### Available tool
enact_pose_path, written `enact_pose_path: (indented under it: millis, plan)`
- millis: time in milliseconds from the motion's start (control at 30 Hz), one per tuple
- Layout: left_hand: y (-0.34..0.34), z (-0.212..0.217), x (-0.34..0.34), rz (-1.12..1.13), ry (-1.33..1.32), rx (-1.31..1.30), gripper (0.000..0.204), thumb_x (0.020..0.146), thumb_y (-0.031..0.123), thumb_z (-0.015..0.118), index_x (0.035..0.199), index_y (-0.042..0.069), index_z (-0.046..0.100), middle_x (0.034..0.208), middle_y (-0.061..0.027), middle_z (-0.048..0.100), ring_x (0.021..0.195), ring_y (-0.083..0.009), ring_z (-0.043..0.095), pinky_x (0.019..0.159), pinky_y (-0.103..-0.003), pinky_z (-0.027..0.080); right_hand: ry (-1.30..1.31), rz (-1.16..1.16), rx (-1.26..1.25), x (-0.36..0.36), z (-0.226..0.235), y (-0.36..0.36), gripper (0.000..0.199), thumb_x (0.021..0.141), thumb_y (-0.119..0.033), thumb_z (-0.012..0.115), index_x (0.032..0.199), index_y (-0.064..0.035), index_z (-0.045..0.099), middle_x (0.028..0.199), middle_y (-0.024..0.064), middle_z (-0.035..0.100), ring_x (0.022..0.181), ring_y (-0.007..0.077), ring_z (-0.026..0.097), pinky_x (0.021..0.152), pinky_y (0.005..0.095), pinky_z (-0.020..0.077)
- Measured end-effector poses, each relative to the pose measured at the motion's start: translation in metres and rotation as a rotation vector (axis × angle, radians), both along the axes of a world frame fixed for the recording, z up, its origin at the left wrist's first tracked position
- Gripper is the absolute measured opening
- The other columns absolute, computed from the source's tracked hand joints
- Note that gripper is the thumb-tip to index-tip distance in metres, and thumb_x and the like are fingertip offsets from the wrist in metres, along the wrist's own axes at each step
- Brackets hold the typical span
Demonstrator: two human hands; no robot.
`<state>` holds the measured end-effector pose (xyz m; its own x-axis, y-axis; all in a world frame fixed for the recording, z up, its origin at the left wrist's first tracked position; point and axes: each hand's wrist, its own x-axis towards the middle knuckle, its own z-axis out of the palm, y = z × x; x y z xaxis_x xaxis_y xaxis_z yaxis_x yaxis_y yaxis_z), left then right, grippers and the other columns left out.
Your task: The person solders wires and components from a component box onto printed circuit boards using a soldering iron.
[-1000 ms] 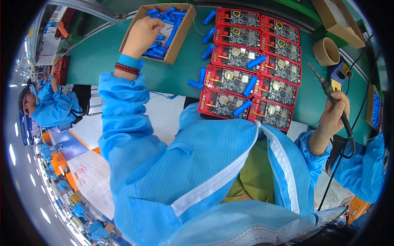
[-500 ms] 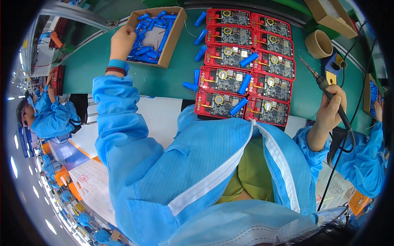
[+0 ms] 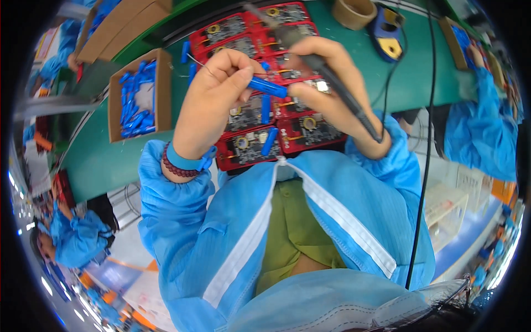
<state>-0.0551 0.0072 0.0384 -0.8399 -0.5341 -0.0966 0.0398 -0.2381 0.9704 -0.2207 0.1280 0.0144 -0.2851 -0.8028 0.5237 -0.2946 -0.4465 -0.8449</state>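
My left hand (image 3: 213, 102) is closed on a blue cylindrical battery (image 3: 267, 87), gripping one end between thumb and fingers over the boards. A thin silvery wire (image 3: 197, 62) sticks out from beside those fingers. My right hand (image 3: 343, 83), partly blurred, grips a soldering iron (image 3: 345, 97). The iron's blurred front end points to the far left, and my right thumb is close to the battery's free end; I cannot tell if they touch. Beneath both hands lie red casings (image 3: 239, 161) with circuit boards in two columns. Loose blue batteries (image 3: 269, 141) rest on some of them.
A cardboard box (image 3: 163, 91) of blue batteries stands left on the green table (image 3: 94, 171). At the far right are a brown round container (image 3: 354, 12) and a blue-yellow iron stand (image 3: 386, 34). A black cable (image 3: 429, 110) hangs at right. Co-workers (image 3: 478, 133) flank me.
My left hand has come from the battery box to above the boards, now with a battery. My right hand has brought the soldering iron leftward beside it. The view has shifted.
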Motion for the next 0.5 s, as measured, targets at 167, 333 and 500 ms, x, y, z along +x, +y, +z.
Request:
enact_pose_path:
  millis: [167,333,500]
  plan:
    - [0.022,-0.015,-0.024,-0.095,0.027,0.133,0.009,0.092,0.012,0.053,0.096,0.005,0.052,0.079,0.0016,0.054,0.065,-0.0019,0.043,0.054,-0.016,0.032,0.098,-0.062,-0.007,-0.005,-0.005,0.002,0.028,0.080,0.000,0.063,0.106,-0.0063,0.055,0.088,0.0066,0.058,0.077,0.0149,0.060,0.066,0.0255,0.0490]
    - [0.035,-0.021,-0.036,-0.095,0.033,-0.027,0.008,0.091,0.010,0.054,0.096,0.004,0.052,0.080,0.0010,0.055,0.070,-0.0033,0.048,0.058,-0.017,0.037,0.100,-0.100,-0.022,-0.014,-0.006,0.008,0.026,0.081,0.001,0.060,0.106,-0.0061,0.056,0.086,0.0048,0.058,0.075,0.0109,0.058,0.064,0.0233,0.0482]
    - [0.040,-0.023,-0.036,0.036,0.066,-0.239,0.007,0.090,0.009,0.055,0.093,0.003,0.053,0.077,0.0001,0.056,0.068,-0.0045,0.051,0.058,-0.019,0.040,-0.057,0.001,0.074,-0.013,-0.009,0.013,0.035,0.082,0.002,0.061,0.114,-0.0046,0.050,0.090,0.0040,0.058,0.083,0.0074,0.057,0.070,0.0198,0.0458]
